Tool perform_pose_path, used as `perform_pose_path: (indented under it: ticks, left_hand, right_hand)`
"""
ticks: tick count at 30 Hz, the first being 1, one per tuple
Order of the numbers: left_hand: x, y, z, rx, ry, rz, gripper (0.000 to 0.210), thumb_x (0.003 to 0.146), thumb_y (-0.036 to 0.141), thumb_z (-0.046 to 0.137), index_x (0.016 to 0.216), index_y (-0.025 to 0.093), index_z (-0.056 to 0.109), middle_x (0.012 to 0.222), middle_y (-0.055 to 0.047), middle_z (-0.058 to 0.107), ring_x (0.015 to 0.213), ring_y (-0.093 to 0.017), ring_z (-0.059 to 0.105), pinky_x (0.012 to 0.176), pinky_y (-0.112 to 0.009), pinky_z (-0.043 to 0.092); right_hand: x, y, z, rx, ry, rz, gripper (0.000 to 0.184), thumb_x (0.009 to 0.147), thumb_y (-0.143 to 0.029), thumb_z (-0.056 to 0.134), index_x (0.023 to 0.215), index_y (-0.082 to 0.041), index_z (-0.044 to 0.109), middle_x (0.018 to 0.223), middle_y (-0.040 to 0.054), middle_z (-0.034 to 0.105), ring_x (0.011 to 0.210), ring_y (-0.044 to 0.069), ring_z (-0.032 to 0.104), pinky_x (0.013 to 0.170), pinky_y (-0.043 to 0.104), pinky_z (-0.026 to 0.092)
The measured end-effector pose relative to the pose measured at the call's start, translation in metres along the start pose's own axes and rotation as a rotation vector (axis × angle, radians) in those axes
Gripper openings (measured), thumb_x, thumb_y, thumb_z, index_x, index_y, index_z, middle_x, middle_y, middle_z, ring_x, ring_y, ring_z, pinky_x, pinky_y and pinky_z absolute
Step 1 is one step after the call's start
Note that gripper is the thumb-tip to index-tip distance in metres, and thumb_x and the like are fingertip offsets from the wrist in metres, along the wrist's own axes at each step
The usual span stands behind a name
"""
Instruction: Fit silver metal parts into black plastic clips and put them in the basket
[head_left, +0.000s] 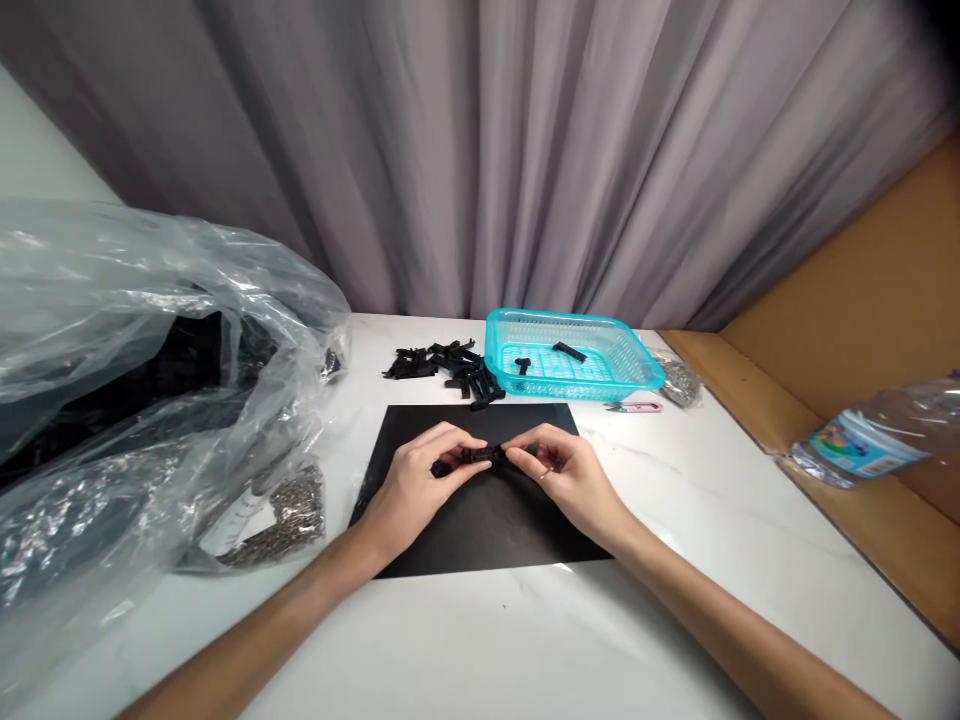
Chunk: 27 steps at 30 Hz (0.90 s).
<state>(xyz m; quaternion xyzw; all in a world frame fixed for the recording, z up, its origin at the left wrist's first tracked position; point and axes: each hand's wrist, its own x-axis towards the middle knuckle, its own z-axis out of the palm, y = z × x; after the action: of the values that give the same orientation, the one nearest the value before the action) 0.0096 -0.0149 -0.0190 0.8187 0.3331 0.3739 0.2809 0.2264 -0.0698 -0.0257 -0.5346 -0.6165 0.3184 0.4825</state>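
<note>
Above a black mat (480, 530), my left hand (427, 475) and my right hand (562, 470) meet fingertip to fingertip. Between them is a small black plastic part (481, 455), pinched by the thumb and fingers of both hands. More black plastic shows under the left fingers and beside the right ones; whether it is the same piece I cannot tell. Behind the mat lies a pile of similar black parts (450, 365). A blue plastic basket (577, 385) stands right of the pile, with two black parts (570, 352) inside.
A large clear plastic bag (285, 300) with dark contents fills the left side. By it lies a bag of small metal pieces (292, 510); another small bag (679, 380) is behind the basket's right end. Pink-handled thread snips (637, 407) lie before the basket. A bottle (862, 445) rests on cardboard at right.
</note>
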Motion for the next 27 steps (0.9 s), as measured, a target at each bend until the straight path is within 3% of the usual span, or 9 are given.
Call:
perform_pose_path:
  ticks: [6, 11, 15, 21, 24, 27]
  left_hand:
    - [-0.003, 0.012, 0.006, -0.165, -0.051, -0.149, 0.020, 0.097, 0.039, 0.066, 0.110, 0.025, 0.065, 0.119, -0.003, 0.073, 0.091, -0.019, 0.075, 0.073, -0.030, 0.066]
    - [-0.005, 0.012, 0.009, -0.371, -0.100, -0.269, 0.027, 0.102, 0.047, 0.055, 0.116, 0.025, 0.048, 0.132, -0.007, 0.068, 0.084, -0.018, 0.077, 0.071, -0.035, 0.070]
    - [-0.005, 0.009, 0.012, -0.465, -0.106, -0.267, 0.030, 0.103, 0.047, 0.054, 0.121, 0.025, 0.047, 0.128, -0.010, 0.067, 0.097, -0.023, 0.077, 0.076, -0.037, 0.069]
    - [0.001, 0.012, 0.012, -0.441, -0.022, -0.367, 0.032, 0.095, 0.047, 0.064, 0.113, 0.022, 0.057, 0.112, -0.008, 0.068, 0.076, -0.018, 0.076, 0.055, -0.025, 0.057]
    - [0.002, 0.015, 0.010, -0.471, -0.101, -0.372, 0.028, 0.092, 0.045, 0.067, 0.107, 0.022, 0.063, 0.109, -0.005, 0.069, 0.079, -0.018, 0.077, 0.070, -0.030, 0.063]
    - [-0.001, 0.016, 0.010, -0.490, -0.187, -0.369, 0.027, 0.089, 0.044, 0.073, 0.105, 0.023, 0.068, 0.107, -0.004, 0.073, 0.098, -0.023, 0.077, 0.094, -0.037, 0.062]
  right_hand:
    - [-0.002, 0.001, 0.007, 0.113, -0.002, 0.006, 0.025, 0.091, -0.045, 0.072, 0.095, -0.022, 0.082, 0.092, 0.0051, 0.074, 0.066, 0.014, 0.052, 0.060, 0.029, 0.042]
    - [-0.001, 0.000, 0.004, 0.248, 0.000, 0.101, 0.031, 0.087, -0.049, 0.076, 0.094, -0.019, 0.079, 0.089, 0.0058, 0.076, 0.069, 0.016, 0.059, 0.059, 0.028, 0.043]
    - [0.000, 0.000, 0.002, 0.251, -0.029, 0.111, 0.033, 0.089, -0.051, 0.074, 0.091, -0.018, 0.079, 0.082, 0.0051, 0.075, 0.067, 0.015, 0.058, 0.058, 0.027, 0.039]
    - [0.005, 0.005, -0.006, 0.208, -0.032, 0.101, 0.032, 0.088, -0.050, 0.076, 0.095, -0.019, 0.080, 0.087, 0.0052, 0.076, 0.069, 0.016, 0.060, 0.060, 0.027, 0.042]
    - [0.007, 0.006, -0.010, 0.189, -0.031, 0.096, 0.034, 0.084, -0.050, 0.079, 0.095, -0.018, 0.080, 0.084, 0.0043, 0.075, 0.066, 0.015, 0.058, 0.059, 0.027, 0.042]
    - [0.007, 0.003, -0.010, 0.198, -0.063, 0.097, 0.031, 0.084, -0.049, 0.079, 0.093, -0.019, 0.080, 0.084, 0.0044, 0.076, 0.065, 0.014, 0.057, 0.059, 0.028, 0.041]
